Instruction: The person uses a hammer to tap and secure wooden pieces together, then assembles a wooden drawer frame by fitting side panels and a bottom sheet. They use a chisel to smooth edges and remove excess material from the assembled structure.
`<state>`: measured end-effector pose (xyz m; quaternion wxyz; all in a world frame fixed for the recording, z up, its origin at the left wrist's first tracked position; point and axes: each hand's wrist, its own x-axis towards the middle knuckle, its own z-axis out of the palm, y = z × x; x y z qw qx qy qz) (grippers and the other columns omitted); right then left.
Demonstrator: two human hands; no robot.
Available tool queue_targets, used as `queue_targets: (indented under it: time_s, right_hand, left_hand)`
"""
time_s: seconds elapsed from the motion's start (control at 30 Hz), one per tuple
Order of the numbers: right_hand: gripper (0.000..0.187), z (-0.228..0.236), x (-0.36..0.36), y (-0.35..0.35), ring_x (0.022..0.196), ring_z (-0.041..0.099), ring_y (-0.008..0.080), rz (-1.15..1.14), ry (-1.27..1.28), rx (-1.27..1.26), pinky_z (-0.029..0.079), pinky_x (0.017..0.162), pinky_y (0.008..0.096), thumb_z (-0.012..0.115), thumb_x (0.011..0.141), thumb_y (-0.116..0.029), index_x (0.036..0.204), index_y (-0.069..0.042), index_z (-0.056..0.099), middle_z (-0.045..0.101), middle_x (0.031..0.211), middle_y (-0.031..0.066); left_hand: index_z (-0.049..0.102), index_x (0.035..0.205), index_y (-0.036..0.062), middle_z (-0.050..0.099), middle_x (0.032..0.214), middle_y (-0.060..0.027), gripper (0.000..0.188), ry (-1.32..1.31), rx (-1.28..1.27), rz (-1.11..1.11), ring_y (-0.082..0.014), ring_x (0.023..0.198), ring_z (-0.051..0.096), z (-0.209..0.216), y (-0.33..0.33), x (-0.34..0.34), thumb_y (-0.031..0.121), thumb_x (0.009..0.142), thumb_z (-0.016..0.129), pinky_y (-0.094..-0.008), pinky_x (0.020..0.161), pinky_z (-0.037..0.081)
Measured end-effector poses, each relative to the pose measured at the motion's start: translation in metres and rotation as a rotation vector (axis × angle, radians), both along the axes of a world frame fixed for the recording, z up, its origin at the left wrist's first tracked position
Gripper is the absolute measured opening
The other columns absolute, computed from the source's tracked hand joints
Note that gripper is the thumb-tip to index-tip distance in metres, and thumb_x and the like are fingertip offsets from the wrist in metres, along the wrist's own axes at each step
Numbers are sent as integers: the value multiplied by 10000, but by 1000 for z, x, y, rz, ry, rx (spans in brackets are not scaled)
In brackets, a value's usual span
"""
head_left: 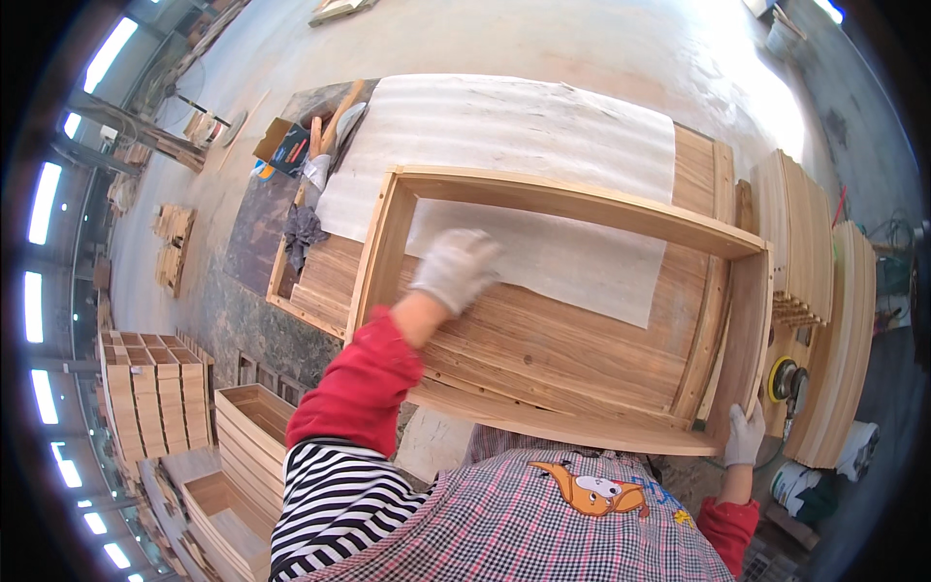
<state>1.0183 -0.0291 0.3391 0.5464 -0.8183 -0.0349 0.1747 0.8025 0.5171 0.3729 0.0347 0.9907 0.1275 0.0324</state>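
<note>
A rectangular wooden drawer frame (572, 189) without a bottom is tilted over the work surface in front of me. At its near right corner, my right hand (745, 435), in a pale glove, is closed on the wood. My left hand (456, 270), also gloved, reaches over the frame's left side into its opening. Motion smears its fingers, so I cannot make out whether it holds anything. Through the opening show a wooden panel (562, 339) with battens and a white foam sheet (485, 121) spread over part of it.
Stacked wooden boards (793, 238) stand at the right, beside a yellow-rimmed sander (784, 378). A dark rag (303, 231) and an open cardboard box (283, 144) lie at the left. Drawer boxes (257, 417) and a compartmented wooden stack (155, 398) are on the lower left.
</note>
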Motion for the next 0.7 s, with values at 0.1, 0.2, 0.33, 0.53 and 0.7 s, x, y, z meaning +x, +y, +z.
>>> queue_targets:
  time_s: [0.1, 0.2, 0.33, 0.53, 0.7]
  right_hand:
    - [429, -3, -1, -2, 974, 591, 148, -33, 24, 10, 470, 865, 279, 600, 897, -129, 1276, 58, 523, 625, 1112, 93]
    - [422, 1, -1, -1, 969, 594, 150, -17, 28, -61, 476, 851, 284, 602, 898, -142, 1265, 55, 536, 633, 1090, 91]
    - [404, 25, 2, 16, 957, 601, 149, 60, 29, -196, 484, 840, 291, 607, 883, -129, 1240, 55, 564, 649, 1065, 83]
    - [396, 49, -9, 54, 921, 618, 129, 45, -2, -97, 496, 813, 281, 597, 869, -119, 1227, 48, 580, 674, 1027, 88]
    - [393, 50, -31, 114, 862, 664, 206, 57, -145, -245, 513, 789, 319, 635, 865, -166, 1209, 18, 590, 697, 971, 147]
  left_hand:
    - [493, 1352, 120, 550, 1288, -145, 667, -104, 220, 368, -307, 1240, 485, 28, 40, -48, 360, 782, 741, -420, 1055, 386]
    - [450, 1375, 32, 558, 1310, -199, 765, -148, -143, 821, -330, 1182, 544, 1, 72, -118, 366, 763, 763, -412, 1015, 419]
    - [663, 1085, -4, 705, 953, -173, 456, -72, -612, 956, -268, 860, 674, -30, 86, -153, 347, 802, 736, -382, 777, 513]
    - [683, 1018, 11, 707, 850, -94, 312, -173, -495, 773, -146, 739, 622, 1, 150, -146, 263, 838, 714, -332, 693, 505]
    - [650, 1097, 17, 672, 867, -5, 282, -325, -674, 717, -97, 748, 589, -7, 242, -153, 191, 877, 686, -269, 685, 492]
